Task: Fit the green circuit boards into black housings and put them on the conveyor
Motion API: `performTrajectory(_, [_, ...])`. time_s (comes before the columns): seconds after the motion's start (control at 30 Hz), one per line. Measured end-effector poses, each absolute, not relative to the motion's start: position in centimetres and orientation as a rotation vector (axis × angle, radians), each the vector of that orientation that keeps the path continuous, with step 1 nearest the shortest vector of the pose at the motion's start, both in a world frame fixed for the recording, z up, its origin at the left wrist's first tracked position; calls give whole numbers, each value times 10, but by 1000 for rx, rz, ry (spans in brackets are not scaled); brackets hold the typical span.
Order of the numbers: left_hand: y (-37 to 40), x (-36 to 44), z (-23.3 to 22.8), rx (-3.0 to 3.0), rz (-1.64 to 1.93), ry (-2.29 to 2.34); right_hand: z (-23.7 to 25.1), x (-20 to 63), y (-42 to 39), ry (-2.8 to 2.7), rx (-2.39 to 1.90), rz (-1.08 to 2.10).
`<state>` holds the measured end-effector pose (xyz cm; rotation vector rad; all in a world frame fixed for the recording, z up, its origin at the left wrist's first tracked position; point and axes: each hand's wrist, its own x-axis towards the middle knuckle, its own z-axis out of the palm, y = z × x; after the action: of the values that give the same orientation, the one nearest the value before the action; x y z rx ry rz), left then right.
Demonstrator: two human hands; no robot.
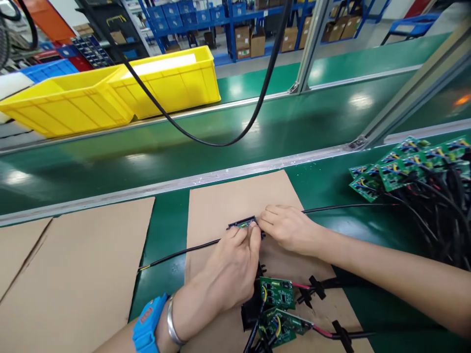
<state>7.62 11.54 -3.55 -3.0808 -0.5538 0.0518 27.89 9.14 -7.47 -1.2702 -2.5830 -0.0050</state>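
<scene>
Cardboard-topped bench (228,196), both hands (257,245) pinching board (243,223)

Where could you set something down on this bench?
The flat brown cardboard sheet left of the left hand lies bare. It is crowded at the right by the heap of green circuit boards with black cables.

A green conveyor belt (294,122) is running past the counter (165,230), reflecting overhead lights. Two yellow bins (110,93) are sitting beyond it. Blue shelving (228,19) is holding cardboard boxes (250,41) farther back, and aluminium frame posts (312,44) are rising nearby.
</scene>
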Motion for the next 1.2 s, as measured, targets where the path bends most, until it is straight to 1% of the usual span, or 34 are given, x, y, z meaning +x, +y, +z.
performTrajectory(0.1, [124,70,-29,-3244,54,-685,-76,282,90,-2577,-1259,9])
performTrajectory(0.17, [127,62,-28,-3320,-57,-749,-77,283,88,-2583,-1262,-13])
performTrajectory(0.27, [123,56,-33,-3287,-183,-723,-80,285,85,-2566,-1286,-55])
performTrajectory(0.47, [100,76,-34,-3107,-41,-649,-88,284,84,-2463,-1342,20])
performTrajectory(0.53, [103,80,-28,-3121,50,-635,-87,284,86,-2433,-1349,76])
performTrajectory(0.6, [112,76,-22,-3214,65,-632,-84,286,88,-2401,-1339,161])
performTrajectory(0.67, [123,61,-17,-3297,-117,-721,-78,292,89,-2377,-1303,263])
performTrajectory(0.73, [132,39,-14,-3257,-361,-926,-74,303,87,-2351,-1278,327])
performTrajectory(0.8, [136,14,-15,-3141,-424,-1134,-73,315,83,-2322,-1300,330])
performTrajectory(0.9, [133,-14,-24,-3048,-217,-1181,-77,325,75,-2302,-1377,267])
performTrajectory(0.97, [133,-23,-31,-2999,-186,-1122,-80,328,73,-2312,-1444,193])
performTrajectory(1.07, [153,-23,-28,-2869,-369,-1115,-67,333,89,-2352,-1547,-36])
performTrajectory(1.2, [227,2,12,-2670,-524,-1201,-15,358,155,-2359,-1596,-429])
